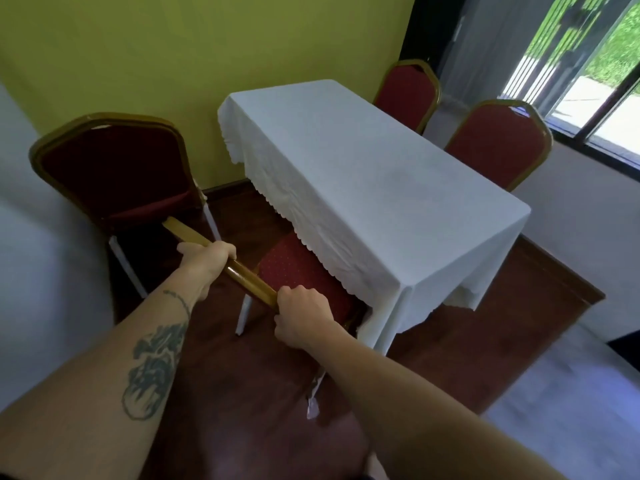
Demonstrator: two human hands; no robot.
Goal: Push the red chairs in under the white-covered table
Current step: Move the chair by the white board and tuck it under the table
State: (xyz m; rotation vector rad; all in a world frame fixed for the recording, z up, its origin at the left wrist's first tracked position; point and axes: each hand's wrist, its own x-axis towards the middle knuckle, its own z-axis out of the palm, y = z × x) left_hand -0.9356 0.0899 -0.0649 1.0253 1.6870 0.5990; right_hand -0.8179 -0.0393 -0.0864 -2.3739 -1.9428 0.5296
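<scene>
A white-covered table (374, 174) stands in the middle of the room. Right below me is a red chair (298, 271) with a gold frame; its seat sits partly under the cloth's near long edge. My left hand (204, 259) and my right hand (301, 313) both grip the gold top rail of this chair's back. A second red chair (114, 168) stands to the left, beside the table's long side and apart from it. Two more red chairs (408, 91) (498, 143) stand close against the table's far side.
A yellow-green wall (173, 46) runs behind the table's far end. A large window (588, 64) fills the upper right. The floor is dark red-brown carpet (221, 393), with a paler floor strip at the right.
</scene>
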